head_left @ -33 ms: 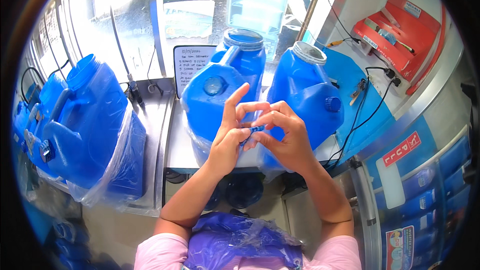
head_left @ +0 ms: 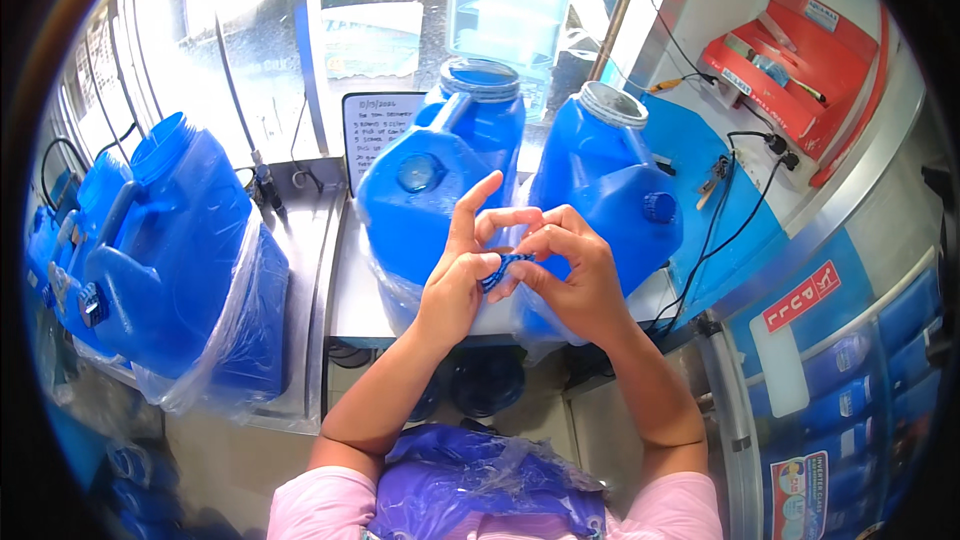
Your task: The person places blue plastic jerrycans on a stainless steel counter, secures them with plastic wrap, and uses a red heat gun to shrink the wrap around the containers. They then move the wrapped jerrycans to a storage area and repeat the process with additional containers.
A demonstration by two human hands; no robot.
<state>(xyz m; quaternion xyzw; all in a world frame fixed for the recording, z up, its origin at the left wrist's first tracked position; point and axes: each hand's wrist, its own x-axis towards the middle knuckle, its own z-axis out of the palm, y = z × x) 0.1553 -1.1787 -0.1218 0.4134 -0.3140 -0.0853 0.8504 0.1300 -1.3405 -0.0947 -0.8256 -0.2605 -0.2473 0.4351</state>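
Observation:
My left hand (head_left: 452, 290) and my right hand (head_left: 580, 275) meet in front of me, above two blue water jugs. Between their fingertips is a small ribbed blue cap (head_left: 492, 276), partly covered by the fingers. The left thumb presses on it while the left index finger points up. My right thumb and fingers pinch its other side. Behind the left hand leans one blue jug (head_left: 395, 225) with a round translucent cap (head_left: 420, 173) on its shoulder. The other blue jug (head_left: 590, 175), behind the right hand, has a dark blue ribbed cap (head_left: 659, 207).
More blue jugs (head_left: 185, 240) stand at the left on a metal counter (head_left: 305, 240), wrapped partly in clear plastic. A handwritten whiteboard (head_left: 365, 120) leans by the window. Black cables (head_left: 735, 180) and a red holder (head_left: 790, 80) are at the right, above a door handle (head_left: 780, 370).
The blue cap has turned slightly between my fingers, and more of its ribbed side shows. The whole view has shifted a little; both hands keep nearly the same pose.

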